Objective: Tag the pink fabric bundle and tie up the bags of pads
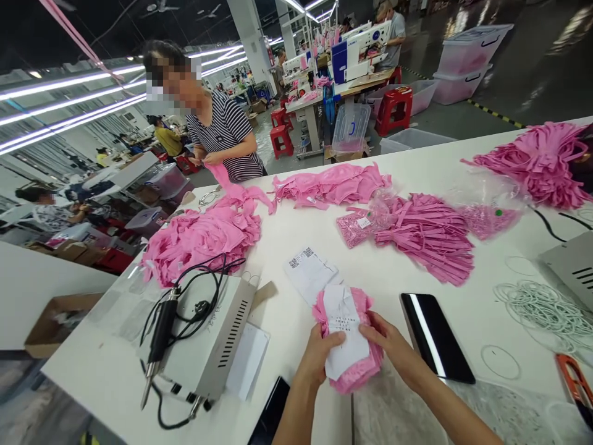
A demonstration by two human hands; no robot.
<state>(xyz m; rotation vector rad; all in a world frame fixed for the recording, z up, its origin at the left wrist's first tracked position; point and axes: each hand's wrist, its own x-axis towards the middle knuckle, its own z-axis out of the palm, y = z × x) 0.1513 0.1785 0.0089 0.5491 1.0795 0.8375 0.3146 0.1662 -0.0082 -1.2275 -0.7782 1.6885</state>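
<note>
Between my two hands is a bundle of pink fabric pieces (359,374) with a white printed paper slip (341,309) lying on top. My left hand (319,352) grips its left side, the thumb pressing on the paper. From the right, my right hand (386,340) closes on the other edge, thumb also on the slip. Just beyond the bundle lie white paper sheets (308,272) with QR codes. A black tablet or large phone (435,337) rests right of my right hand. Below my left forearm, a second dark device (273,408) shows in part.
A grey box (208,334) with a soldering-iron-like tool (160,340) stands left. Pink fabric heaps (204,238), pink strips (421,238) and a bag of small pink parts (354,228) lie farther back. Rubber bands (546,312) and orange-handled scissors (574,383) are right. A co-worker (227,133) handles pink fabric opposite.
</note>
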